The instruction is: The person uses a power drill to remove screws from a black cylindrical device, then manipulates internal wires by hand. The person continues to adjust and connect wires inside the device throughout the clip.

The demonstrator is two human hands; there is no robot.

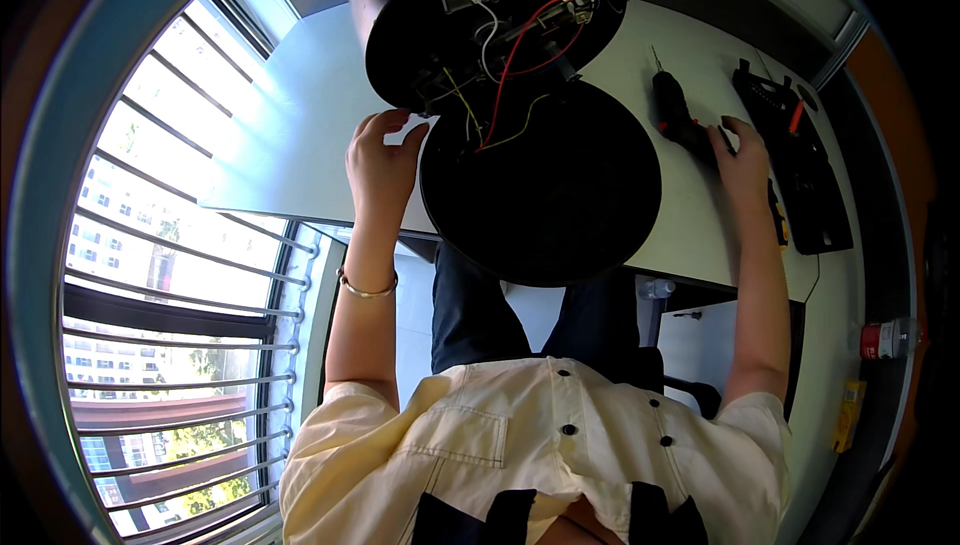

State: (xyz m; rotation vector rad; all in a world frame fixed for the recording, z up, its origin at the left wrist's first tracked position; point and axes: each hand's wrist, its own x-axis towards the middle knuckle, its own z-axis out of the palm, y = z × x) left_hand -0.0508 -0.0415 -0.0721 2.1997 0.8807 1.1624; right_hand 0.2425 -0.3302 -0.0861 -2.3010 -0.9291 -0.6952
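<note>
My left hand [383, 160] reaches up to the lower left edge of a large round black appliance [400, 65]. Its fingers are bent at that edge, with a gap between thumb and forefinger. The appliance is open, and red, white and yellow wires [518, 45] show inside. Below it hangs a round black cover [545, 185], with some wires running down to its top edge. At the right, my right hand [743, 163] is closed round the handle end of a black power drill [675, 110]. The drill lies on the table, its bit pointing away from me.
An open black tool case [800, 170] lies right of the drill, with a red-handled tool [796, 117] on it. The white table [300, 125] has its front edge near my legs. A barred window [180, 275] fills the left side. A bottle [888, 338] stands far right, near a yellow box [849, 415].
</note>
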